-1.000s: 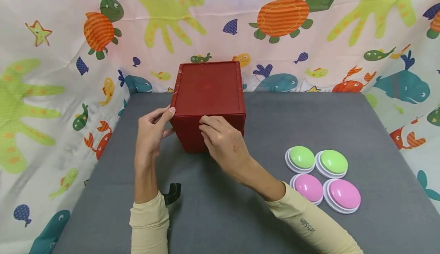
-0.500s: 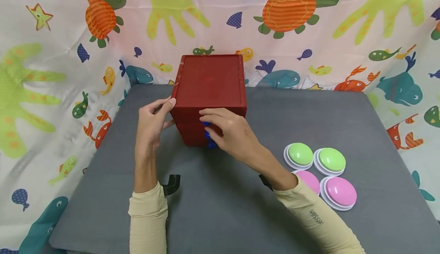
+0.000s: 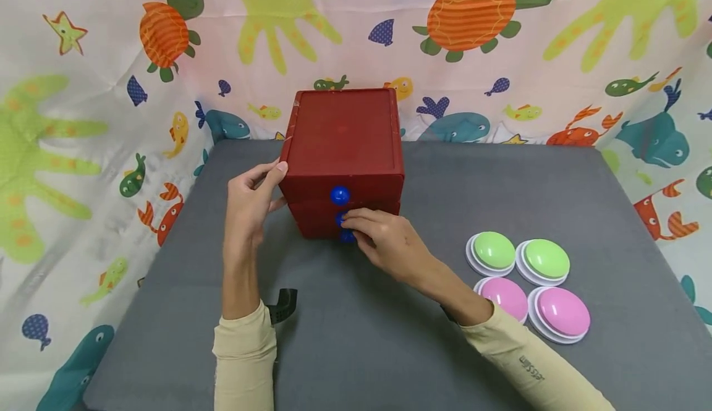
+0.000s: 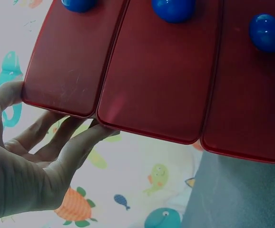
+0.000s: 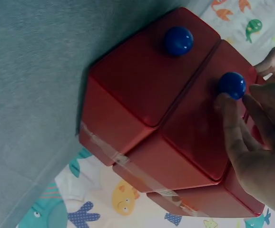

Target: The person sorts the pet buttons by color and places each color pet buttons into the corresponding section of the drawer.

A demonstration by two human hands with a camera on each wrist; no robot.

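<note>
In the head view, a red box (image 3: 342, 133) stood upright on a grey table (image 3: 361, 349), well back and near the cloth (image 3: 378, 74) printed with sea animals. Three blue knobs ran down its front: the top knob (image 3: 340, 195), the middle knob (image 3: 339, 217) and the bottom knob (image 3: 347, 236). The left hand (image 3: 247, 204) gripped the box's near left corner, its thumb on the upper edge and its other fingers along the side. The right hand (image 3: 392, 241) was at the middle knob, fingertips over it, the thumb lower down. To the right stood two green domes (image 3: 494, 249) and, nearer, two pink domes (image 3: 563, 311), all on white bases; the right sleeve (image 3: 534, 368) hid part of one pink dome's base. A curved black piece (image 3: 285, 305) stuck out beside the left wrist.

In the left wrist view, three drawer fronts (image 4: 156, 80) lay side by side, a knob on each. The left thumb met the outer edge of the first; the other fingers, gaps between them, reached along the box's side.

In the right wrist view, finger and thumb were clamped on the middle knob, and the bottom knob was untouched. Pale tape (image 5: 118, 157) crossed the box's side. Part of the left hand showed at the right edge.
</note>
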